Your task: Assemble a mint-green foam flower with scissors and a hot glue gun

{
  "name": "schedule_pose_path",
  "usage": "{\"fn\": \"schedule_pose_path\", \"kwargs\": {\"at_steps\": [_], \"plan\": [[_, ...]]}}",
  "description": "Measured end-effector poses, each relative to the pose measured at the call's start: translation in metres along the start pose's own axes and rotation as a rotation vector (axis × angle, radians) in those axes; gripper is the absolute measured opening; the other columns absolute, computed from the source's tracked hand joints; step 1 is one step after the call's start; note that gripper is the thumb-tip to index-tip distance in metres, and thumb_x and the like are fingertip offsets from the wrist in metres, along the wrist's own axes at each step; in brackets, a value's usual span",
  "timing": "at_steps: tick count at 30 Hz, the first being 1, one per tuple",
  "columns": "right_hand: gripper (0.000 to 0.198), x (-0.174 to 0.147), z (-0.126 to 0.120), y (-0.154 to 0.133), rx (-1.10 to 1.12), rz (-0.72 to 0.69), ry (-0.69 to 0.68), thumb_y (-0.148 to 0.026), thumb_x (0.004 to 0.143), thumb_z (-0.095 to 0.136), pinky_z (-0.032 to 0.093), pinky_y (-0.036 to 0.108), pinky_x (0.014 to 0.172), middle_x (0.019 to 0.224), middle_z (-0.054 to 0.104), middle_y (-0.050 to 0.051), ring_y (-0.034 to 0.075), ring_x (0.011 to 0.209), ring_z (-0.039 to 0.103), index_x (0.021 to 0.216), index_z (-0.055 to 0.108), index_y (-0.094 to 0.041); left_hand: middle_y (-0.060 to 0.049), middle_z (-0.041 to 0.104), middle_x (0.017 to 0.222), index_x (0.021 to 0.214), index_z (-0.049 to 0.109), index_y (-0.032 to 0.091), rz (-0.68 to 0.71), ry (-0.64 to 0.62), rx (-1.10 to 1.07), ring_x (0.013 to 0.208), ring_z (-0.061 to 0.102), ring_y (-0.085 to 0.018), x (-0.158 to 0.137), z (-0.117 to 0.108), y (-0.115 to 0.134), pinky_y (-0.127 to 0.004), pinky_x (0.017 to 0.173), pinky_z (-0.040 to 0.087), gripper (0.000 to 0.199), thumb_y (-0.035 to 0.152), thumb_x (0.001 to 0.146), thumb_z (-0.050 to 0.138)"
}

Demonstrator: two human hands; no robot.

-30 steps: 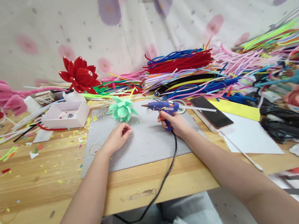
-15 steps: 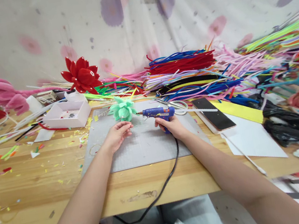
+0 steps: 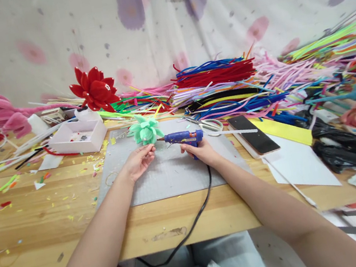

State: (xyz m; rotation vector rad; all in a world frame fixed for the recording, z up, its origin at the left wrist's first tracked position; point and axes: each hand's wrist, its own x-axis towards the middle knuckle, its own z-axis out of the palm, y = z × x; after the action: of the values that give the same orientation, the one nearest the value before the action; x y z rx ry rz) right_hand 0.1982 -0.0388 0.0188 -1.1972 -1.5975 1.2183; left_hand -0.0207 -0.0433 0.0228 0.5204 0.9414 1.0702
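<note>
My left hand [image 3: 140, 161] is closed in a pinch at the lower edge of a mint-green flower [image 3: 145, 130] made of fuzzy pipe-cleaner petals. The exact spot it grips is hidden by the fingers. In my right hand [image 3: 202, 153] is a blue hot glue gun [image 3: 184, 138], held by its handle. Its nozzle points left and comes close to my left fingertips and the flower; whether it touches cannot be made out. A white glue stick [image 3: 241, 131] juts from the gun's back. Both hands are above a grey cutting mat [image 3: 172, 182].
Scissors [image 3: 211, 125] and a phone [image 3: 253, 134] lie right of the mat. A white box [image 3: 79, 143] with small beads stands at left, near a red flower [image 3: 95, 90]. Pipe-cleaner bundles [image 3: 216, 74] line the back. The gun's black cord [image 3: 198, 214] hangs over the table's front edge.
The glue gun has shifted slightly left with my right hand, its nozzle nearer my left fingertips. My left hand stays pinched at the green flower. The view has moved slightly.
</note>
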Motion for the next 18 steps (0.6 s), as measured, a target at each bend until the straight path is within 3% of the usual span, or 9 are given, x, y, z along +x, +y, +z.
{"fn": "schedule_pose_path", "kwargs": {"at_steps": [18], "plan": [[0.036, 0.004, 0.006, 0.011, -0.051, -0.06, 0.011, -0.054, 0.062, 0.065, 0.039, 0.026, 0.051, 0.052, 0.052, -0.001, 0.012, 0.052, 0.049, 0.063, 0.056, -0.019, 0.001, 0.055, 0.065, 0.071, 0.059, 0.009, 0.038, 0.012, 0.067, 0.049, 0.049, -0.001, 0.001, 0.004, -0.006, -0.01, 0.045, 0.047, 0.005, 0.011, 0.076, 0.062]]}}
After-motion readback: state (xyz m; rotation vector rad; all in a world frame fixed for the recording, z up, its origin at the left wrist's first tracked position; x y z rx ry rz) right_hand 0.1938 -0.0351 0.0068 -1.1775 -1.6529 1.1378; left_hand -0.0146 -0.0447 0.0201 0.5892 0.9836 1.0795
